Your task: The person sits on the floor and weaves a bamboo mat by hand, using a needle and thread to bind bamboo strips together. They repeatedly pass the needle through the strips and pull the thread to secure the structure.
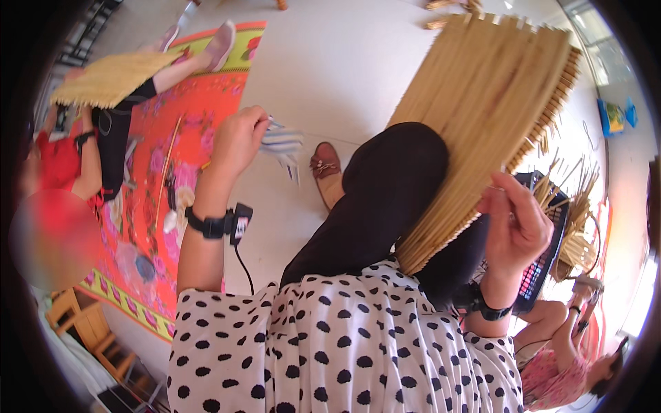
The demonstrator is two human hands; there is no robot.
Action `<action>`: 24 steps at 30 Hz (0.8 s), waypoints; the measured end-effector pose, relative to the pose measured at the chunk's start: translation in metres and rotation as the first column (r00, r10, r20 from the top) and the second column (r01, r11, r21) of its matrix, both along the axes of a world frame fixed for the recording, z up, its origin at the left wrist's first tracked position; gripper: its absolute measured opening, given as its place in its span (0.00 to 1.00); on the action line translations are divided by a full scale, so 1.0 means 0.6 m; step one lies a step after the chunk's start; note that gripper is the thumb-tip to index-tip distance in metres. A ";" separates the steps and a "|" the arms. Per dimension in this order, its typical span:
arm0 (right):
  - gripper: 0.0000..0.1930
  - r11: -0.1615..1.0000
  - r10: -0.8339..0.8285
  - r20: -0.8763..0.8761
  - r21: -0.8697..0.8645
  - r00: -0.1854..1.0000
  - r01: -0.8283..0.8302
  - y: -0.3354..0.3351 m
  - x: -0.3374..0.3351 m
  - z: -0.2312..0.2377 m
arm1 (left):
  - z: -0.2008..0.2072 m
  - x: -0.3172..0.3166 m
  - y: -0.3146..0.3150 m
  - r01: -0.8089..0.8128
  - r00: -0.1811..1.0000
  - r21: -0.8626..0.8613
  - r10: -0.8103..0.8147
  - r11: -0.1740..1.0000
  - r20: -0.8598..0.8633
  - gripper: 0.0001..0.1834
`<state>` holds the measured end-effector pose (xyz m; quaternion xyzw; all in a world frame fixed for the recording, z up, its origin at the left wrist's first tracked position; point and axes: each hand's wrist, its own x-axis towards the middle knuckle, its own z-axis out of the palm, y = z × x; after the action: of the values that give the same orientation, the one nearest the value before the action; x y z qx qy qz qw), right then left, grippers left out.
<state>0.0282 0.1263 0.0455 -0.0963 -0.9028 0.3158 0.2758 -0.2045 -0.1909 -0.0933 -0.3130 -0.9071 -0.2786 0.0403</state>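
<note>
A stiff tan mat of flat plant stalks (482, 89) lies slantwise over my right thigh, its near end by my waist and its stalk ends ragged along the far edge. My left hand (237, 141) is raised to the left of my knee, its fingers closed in a pinch. From that pinch trails a blurred bundle of blue-and-white strips (281, 142). Beside the mat's right edge is my right hand (520, 224), thumb and fingers drawn together. Whatever lies between those fingertips is too small to make out.
A dark basket (544, 255) with loose stalks (582, 199) stands at my right. On a red floral floor mat (200, 138) at left, a person in red (58, 162) holds another stalk mat (113, 77). Another person in pink (554, 372) sits at lower right.
</note>
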 end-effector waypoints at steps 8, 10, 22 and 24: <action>0.09 0.997 -0.057 0.013 -0.059 0.998 0.058 0.013 0.007 0.000 | -0.241 0.007 -0.219 -0.483 0.761 -0.522 0.632 0.703 0.146 0.09; 0.09 0.996 -0.014 -0.060 -0.088 0.998 0.009 0.014 0.006 0.002 | -0.274 0.013 -0.250 -0.522 0.700 -0.578 0.702 0.627 0.130 0.11; 0.14 0.773 0.120 -0.275 -0.577 0.954 -0.264 0.058 0.038 0.035 | -0.275 -0.021 -0.189 -0.564 0.793 -0.293 0.605 0.772 0.069 0.17; 0.14 0.705 0.067 -0.311 -0.658 0.948 -0.266 0.055 0.040 0.054 | -0.231 -0.042 -0.126 -0.474 0.876 -0.024 0.474 0.880 0.091 0.17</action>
<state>0.0520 0.1590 0.0782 -0.0667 -0.6788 0.6634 0.3076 -0.2297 -0.2663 -0.2321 -0.0680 -0.9570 -0.2744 0.0643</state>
